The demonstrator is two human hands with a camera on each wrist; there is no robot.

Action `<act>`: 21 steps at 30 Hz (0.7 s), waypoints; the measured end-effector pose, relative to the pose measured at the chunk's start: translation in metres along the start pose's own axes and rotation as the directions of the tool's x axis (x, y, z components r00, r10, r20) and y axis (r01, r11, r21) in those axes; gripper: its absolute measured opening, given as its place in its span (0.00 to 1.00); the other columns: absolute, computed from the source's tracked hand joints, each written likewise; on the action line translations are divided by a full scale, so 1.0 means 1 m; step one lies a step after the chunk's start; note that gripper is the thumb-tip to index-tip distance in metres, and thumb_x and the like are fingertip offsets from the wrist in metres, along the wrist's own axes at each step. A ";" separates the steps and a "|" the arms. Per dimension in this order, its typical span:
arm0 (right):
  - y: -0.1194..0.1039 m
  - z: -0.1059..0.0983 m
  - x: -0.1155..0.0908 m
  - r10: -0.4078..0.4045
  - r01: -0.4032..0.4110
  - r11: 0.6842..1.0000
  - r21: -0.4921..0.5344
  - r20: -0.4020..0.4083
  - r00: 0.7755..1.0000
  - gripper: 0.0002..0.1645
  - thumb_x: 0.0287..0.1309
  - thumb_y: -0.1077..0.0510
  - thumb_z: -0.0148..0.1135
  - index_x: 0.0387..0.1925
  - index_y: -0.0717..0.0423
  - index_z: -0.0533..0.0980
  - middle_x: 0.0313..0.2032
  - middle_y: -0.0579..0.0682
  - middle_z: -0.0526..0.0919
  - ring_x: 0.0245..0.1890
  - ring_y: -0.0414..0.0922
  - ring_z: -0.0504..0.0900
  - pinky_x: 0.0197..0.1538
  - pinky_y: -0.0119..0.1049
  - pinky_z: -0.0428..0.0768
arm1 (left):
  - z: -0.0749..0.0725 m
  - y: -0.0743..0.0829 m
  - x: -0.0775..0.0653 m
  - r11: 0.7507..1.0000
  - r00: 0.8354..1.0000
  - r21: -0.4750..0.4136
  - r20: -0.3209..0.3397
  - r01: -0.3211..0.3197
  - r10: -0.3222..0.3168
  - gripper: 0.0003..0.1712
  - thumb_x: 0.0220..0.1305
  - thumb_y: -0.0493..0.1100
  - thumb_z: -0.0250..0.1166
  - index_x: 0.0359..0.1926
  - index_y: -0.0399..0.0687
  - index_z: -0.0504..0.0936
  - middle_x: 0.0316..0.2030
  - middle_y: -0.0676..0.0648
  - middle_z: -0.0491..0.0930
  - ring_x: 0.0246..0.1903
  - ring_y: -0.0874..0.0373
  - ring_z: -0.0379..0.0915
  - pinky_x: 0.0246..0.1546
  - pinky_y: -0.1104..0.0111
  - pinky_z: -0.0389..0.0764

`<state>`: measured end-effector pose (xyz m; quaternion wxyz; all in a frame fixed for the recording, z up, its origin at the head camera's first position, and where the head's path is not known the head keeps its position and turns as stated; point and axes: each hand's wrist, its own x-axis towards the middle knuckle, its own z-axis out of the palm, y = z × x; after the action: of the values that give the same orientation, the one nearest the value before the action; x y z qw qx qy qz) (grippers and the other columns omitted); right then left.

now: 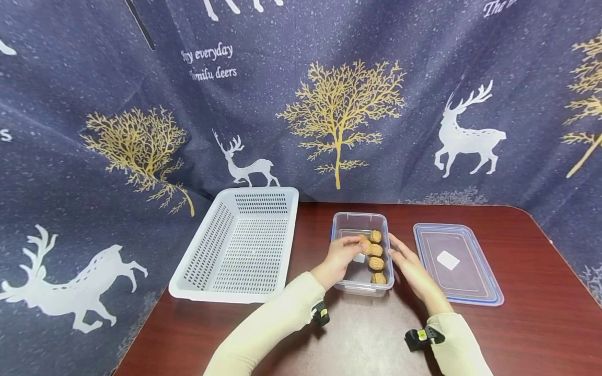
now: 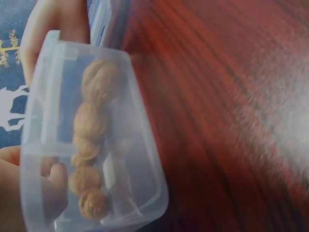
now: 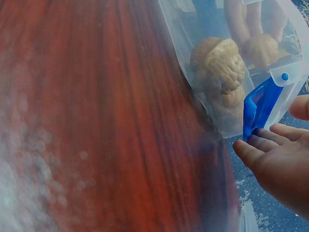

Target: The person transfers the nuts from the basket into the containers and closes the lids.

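Observation:
A clear plastic box (image 1: 364, 288) stands on the table with several walnuts (image 1: 377, 263) in a row along its right side. My left hand (image 1: 339, 257) reaches in over the left wall and pinches a walnut (image 1: 365, 246) between thumb and fingers, close beside the row. In the left wrist view, the walnuts (image 2: 92, 121) show through the cloudy box wall. My right hand (image 1: 410, 267) rests at the box's right side. Its fairly straight fingers touch the blue clip (image 3: 260, 107) in the right wrist view.
To the left stands a white perforated basket (image 1: 291, 235). The box's clear lid (image 1: 453, 284), with a blue seal and white label, lies flat to the right. Behind the red-brown table (image 1: 531, 261) hangs a dark blue cloth (image 1: 376, 31) printed with deer and trees.

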<state>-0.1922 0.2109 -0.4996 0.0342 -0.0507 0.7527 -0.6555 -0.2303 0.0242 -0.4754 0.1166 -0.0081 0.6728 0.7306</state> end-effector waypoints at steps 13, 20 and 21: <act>0.001 -0.001 0.000 -0.002 0.002 1.000 0.003 0.005 1.000 0.33 0.74 0.57 0.42 0.74 0.61 0.47 0.73 0.63 0.51 0.69 0.58 0.55 0.71 0.54 0.50 | 0.015 -0.009 0.002 0.998 0.995 0.053 -0.096 -0.015 0.020 0.17 0.54 0.29 0.66 0.47 0.30 0.81 0.42 0.40 0.84 0.41 0.59 0.78 0.47 0.68 0.79; 0.001 -0.001 0.000 -0.007 0.007 1.000 -0.002 0.011 1.000 0.33 0.74 0.57 0.42 0.74 0.60 0.48 0.73 0.63 0.50 0.69 0.59 0.55 0.71 0.55 0.50 | 0.016 -0.011 0.002 0.998 0.992 0.046 -0.124 -0.030 0.035 0.16 0.53 0.27 0.66 0.45 0.28 0.81 0.40 0.40 0.83 0.40 0.58 0.78 0.45 0.67 0.80; 0.001 -0.001 0.000 -0.006 0.006 1.000 -0.002 0.010 1.000 0.33 0.74 0.57 0.42 0.74 0.60 0.47 0.73 0.63 0.50 0.69 0.60 0.55 0.71 0.55 0.50 | 0.016 -0.011 0.002 0.999 0.992 0.042 -0.125 -0.026 0.031 0.16 0.53 0.27 0.66 0.45 0.28 0.81 0.41 0.40 0.83 0.39 0.58 0.78 0.44 0.67 0.80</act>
<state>-0.1922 0.2119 -0.5003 0.0358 -0.0562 0.7530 -0.6546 -0.2283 0.0415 -0.4852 0.0640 -0.0422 0.6934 0.7165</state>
